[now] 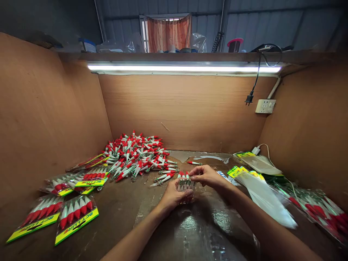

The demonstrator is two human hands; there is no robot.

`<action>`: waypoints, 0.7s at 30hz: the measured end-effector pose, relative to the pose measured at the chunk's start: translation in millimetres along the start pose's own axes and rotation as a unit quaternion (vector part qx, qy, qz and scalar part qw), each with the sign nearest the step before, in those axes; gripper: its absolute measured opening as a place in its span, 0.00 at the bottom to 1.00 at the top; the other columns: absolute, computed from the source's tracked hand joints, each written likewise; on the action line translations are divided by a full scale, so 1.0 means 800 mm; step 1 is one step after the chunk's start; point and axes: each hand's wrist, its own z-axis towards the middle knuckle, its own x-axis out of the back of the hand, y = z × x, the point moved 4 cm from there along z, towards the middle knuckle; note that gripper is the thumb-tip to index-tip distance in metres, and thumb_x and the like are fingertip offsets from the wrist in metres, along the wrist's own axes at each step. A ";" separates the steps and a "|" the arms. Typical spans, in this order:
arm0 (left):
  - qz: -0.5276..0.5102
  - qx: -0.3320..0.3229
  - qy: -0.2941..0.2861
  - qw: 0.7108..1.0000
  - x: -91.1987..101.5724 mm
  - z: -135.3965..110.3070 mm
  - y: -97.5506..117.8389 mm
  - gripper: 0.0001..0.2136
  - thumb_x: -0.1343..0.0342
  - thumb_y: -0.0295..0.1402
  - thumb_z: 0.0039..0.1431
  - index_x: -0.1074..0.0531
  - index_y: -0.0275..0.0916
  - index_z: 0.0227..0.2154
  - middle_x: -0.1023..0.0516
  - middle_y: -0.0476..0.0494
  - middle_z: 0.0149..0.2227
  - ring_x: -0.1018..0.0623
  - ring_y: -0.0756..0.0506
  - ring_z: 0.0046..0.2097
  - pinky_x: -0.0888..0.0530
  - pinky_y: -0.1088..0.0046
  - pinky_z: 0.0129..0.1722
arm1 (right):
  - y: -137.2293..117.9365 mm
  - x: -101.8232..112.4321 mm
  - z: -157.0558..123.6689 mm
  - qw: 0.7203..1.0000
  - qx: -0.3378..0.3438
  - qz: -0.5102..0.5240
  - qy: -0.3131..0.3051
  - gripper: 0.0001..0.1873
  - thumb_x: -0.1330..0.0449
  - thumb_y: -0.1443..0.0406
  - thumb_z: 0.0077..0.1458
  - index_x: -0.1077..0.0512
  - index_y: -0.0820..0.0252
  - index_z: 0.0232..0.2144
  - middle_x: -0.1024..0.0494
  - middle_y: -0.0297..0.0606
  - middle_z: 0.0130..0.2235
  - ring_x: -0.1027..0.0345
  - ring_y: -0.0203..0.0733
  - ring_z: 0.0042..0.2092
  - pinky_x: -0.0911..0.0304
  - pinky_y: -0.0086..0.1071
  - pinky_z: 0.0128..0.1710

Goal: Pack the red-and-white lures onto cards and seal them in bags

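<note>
My left hand (174, 194) is wrapped round a small clear plastic holder (189, 188) at the middle of the bench. Several red-and-white fishing lures stand upright in it, their red tips (183, 174) showing above the rim. At the holder's upper right, my right hand (205, 175) has thumb and forefinger pinched on a lure, which the fingers partly cover. Just beyond my hands lies a loose lure (194, 163). A large heap of similar lures (138, 154) spreads at the back left.
Bagged lures with yellow header cards (77, 214) lie at the left. To the right are clear bags (268, 199) with yellow headers and a pile of lures (320, 210) in plastic. A black plug (249, 98) hangs from the shelf near a wall socket (265, 106).
</note>
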 end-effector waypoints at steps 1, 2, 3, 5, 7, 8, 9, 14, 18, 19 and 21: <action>-0.008 0.000 -0.006 1.000 0.001 0.001 0.003 0.25 0.26 0.41 0.42 0.22 0.34 0.43 0.19 0.44 0.34 0.23 0.46 0.32 0.28 0.73 0.34 | 0.001 0.002 0.002 1.000 0.006 0.004 0.013 0.22 0.30 0.52 0.44 0.21 0.63 0.35 0.25 0.34 0.28 0.42 0.31 0.25 0.48 0.25 0.22; -0.017 0.000 -0.011 1.000 0.002 0.001 0.007 0.25 0.27 0.42 0.44 0.22 0.34 0.43 0.18 0.42 0.36 0.22 0.45 0.34 0.27 0.72 0.36 | 0.002 0.004 0.004 1.000 0.012 0.005 0.027 0.22 0.31 0.50 0.45 0.21 0.63 0.34 0.26 0.34 0.26 0.43 0.31 0.25 0.49 0.25 0.22; -0.026 0.000 -0.016 1.000 0.001 0.002 0.011 0.24 0.28 0.44 0.46 0.21 0.34 0.42 0.18 0.41 0.37 0.21 0.44 0.36 0.27 0.72 0.38 | 0.002 0.006 0.006 0.999 0.018 0.007 0.039 0.24 0.32 0.48 0.45 0.21 0.64 0.32 0.27 0.34 0.25 0.43 0.31 0.24 0.48 0.25 0.22; -0.047 0.003 -0.023 0.999 -0.001 0.001 0.017 0.22 0.34 0.48 0.53 0.21 0.34 0.41 0.17 0.40 0.38 0.20 0.42 0.38 0.27 0.71 0.40 | 0.000 0.007 0.008 0.998 0.026 0.015 0.051 0.28 0.35 0.44 0.48 0.20 0.64 0.32 0.26 0.36 0.26 0.43 0.31 0.24 0.47 0.26 0.22; -0.068 0.011 -0.028 0.997 -0.006 -0.001 0.023 0.23 0.39 0.52 0.58 0.21 0.34 0.42 0.17 0.39 0.39 0.20 0.42 0.37 0.26 0.69 0.39 | -0.003 0.006 0.009 0.998 0.029 0.023 0.042 0.32 0.39 0.40 0.51 0.20 0.65 0.33 0.25 0.38 0.28 0.41 0.32 0.25 0.45 0.26 0.23; -0.085 0.014 -0.027 0.996 -0.009 -0.002 0.025 0.24 0.41 0.52 0.59 0.21 0.34 0.44 0.17 0.38 0.39 0.20 0.41 0.37 0.26 0.68 0.40 | -0.005 0.004 0.008 0.999 0.030 0.022 0.036 0.33 0.41 0.39 0.52 0.20 0.64 0.33 0.25 0.38 0.28 0.40 0.33 0.25 0.45 0.27 0.24; -0.103 0.015 -0.023 0.994 -0.011 -0.003 0.027 0.25 0.41 0.53 0.58 0.22 0.34 0.45 0.17 0.38 0.40 0.19 0.41 0.38 0.25 0.67 0.41 | -0.007 0.003 0.007 0.999 0.034 0.016 0.028 0.32 0.41 0.40 0.52 0.20 0.64 0.34 0.26 0.37 0.27 0.41 0.33 0.25 0.45 0.27 0.24; -0.141 0.011 0.006 0.990 -0.011 -0.007 0.034 0.22 0.38 0.49 0.57 0.21 0.36 0.45 0.18 0.37 0.44 0.19 0.42 0.41 0.25 0.70 0.41 | -0.012 -0.003 0.000 0.998 0.062 -0.026 0.012 0.26 0.32 0.45 0.46 0.20 0.65 0.28 0.31 0.31 0.21 0.47 0.31 0.23 0.52 0.27 0.23; -0.104 0.031 0.016 0.994 -0.001 -0.003 0.026 0.24 0.39 0.52 0.56 0.19 0.34 0.41 0.17 0.36 0.38 0.19 0.41 0.35 0.25 0.71 0.34 | -0.012 -0.004 -0.001 0.997 0.059 -0.038 0.024 0.26 0.32 0.46 0.45 0.20 0.65 0.28 0.30 0.32 0.22 0.46 0.32 0.24 0.53 0.28 0.24; -0.098 0.029 0.023 0.994 0.002 -0.001 0.025 0.24 0.38 0.53 0.55 0.19 0.34 0.40 0.17 0.37 0.37 0.19 0.42 0.34 0.26 0.71 0.33 | -0.012 -0.004 -0.001 0.997 0.059 -0.041 0.029 0.26 0.32 0.46 0.45 0.20 0.65 0.28 0.30 0.31 0.21 0.46 0.32 0.24 0.53 0.28 0.24; -0.093 0.021 0.036 0.995 0.007 0.004 0.023 0.24 0.38 0.53 0.54 0.19 0.34 0.38 0.17 0.38 0.35 0.19 0.43 0.33 0.26 0.71 0.33 | -0.011 -0.006 0.000 0.997 0.063 -0.042 0.029 0.25 0.33 0.46 0.47 0.21 0.65 0.26 0.31 0.30 0.20 0.47 0.32 0.24 0.53 0.28 0.24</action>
